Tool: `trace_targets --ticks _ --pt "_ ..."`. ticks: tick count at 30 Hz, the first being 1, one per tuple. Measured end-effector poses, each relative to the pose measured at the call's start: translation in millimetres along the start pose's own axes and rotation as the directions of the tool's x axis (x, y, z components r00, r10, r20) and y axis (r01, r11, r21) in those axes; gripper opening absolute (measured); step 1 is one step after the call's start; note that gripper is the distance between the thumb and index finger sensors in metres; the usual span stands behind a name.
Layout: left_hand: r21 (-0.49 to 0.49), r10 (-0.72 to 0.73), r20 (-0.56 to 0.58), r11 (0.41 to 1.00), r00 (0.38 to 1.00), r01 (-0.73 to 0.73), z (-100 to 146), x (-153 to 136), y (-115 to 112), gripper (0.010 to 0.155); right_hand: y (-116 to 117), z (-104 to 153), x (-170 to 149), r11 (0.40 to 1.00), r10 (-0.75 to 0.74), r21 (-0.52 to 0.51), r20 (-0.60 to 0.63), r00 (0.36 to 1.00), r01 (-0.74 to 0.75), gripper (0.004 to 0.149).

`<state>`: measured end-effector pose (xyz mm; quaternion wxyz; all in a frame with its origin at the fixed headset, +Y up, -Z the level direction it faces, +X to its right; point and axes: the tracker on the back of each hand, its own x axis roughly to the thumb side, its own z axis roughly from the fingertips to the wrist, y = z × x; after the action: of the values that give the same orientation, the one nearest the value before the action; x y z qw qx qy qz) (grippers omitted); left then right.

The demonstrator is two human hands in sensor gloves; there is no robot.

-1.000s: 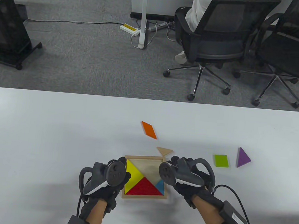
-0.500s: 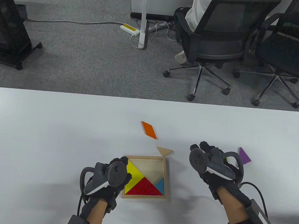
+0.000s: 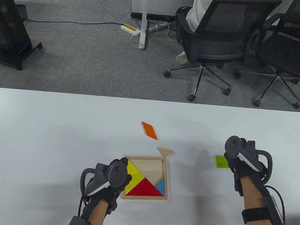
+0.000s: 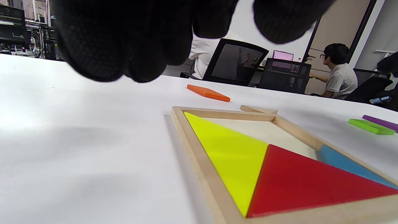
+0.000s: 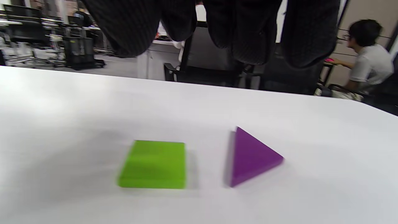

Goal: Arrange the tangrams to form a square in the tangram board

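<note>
The wooden tangram board (image 3: 145,158) holds a yellow triangle (image 3: 134,176), a red triangle (image 3: 145,189) and a small blue triangle (image 3: 161,186); its upper right part is bare. My left hand (image 3: 112,176) rests at the board's left edge with relaxed fingers and holds nothing. My right hand (image 3: 241,155) hovers to the right, over the purple triangle (image 5: 252,155), which it hides in the table view. The green square (image 3: 221,161) lies just left of it. In the right wrist view its fingers (image 5: 245,34) hang above both pieces, apart from them.
An orange parallelogram (image 3: 149,130) and a wood-coloured triangle (image 3: 165,151) lie on the white table (image 3: 44,134) beyond the board. Past the table's far edge stand two office chairs (image 3: 215,39); a person sits in one.
My right hand has left the board's right side and swung right to above the green square and purple triangle. The left hand and the pieces stayed put.
</note>
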<state>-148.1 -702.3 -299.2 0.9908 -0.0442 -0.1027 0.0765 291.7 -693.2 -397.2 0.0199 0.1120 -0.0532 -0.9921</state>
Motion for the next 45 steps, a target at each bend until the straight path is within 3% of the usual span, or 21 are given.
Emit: trace_targets --ticks 8,17,26,33,45 --pt "-0.025 -0.003 -0.005 1.000 1.000 0.003 -3 0 -6 0.070 31 -36 -33 0.993 -0.023 0.113 -0.184 0.983 0.044 0.075" --pt "-0.041 0.003 -0.024 0.999 1.000 -0.004 -5 -4 -10 0.070 57 -58 -46 0.962 -0.031 0.246 -0.320 0.947 0.115 0.079" --pt "-0.050 0.009 -0.038 0.999 0.999 -0.011 -5 -7 -13 0.071 72 -71 -39 0.948 0.076 0.316 -0.315 0.946 0.029 0.083" --pt "-0.066 0.001 -0.042 0.998 0.999 -0.004 -6 -9 -16 0.071 73 -73 -39 0.954 0.080 0.300 -0.331 0.940 0.024 0.070" --pt "-0.076 0.004 -0.045 0.997 0.999 -0.007 -9 -14 -18 0.071 79 -70 -49 0.983 0.006 0.175 -0.354 0.935 0.060 0.063"
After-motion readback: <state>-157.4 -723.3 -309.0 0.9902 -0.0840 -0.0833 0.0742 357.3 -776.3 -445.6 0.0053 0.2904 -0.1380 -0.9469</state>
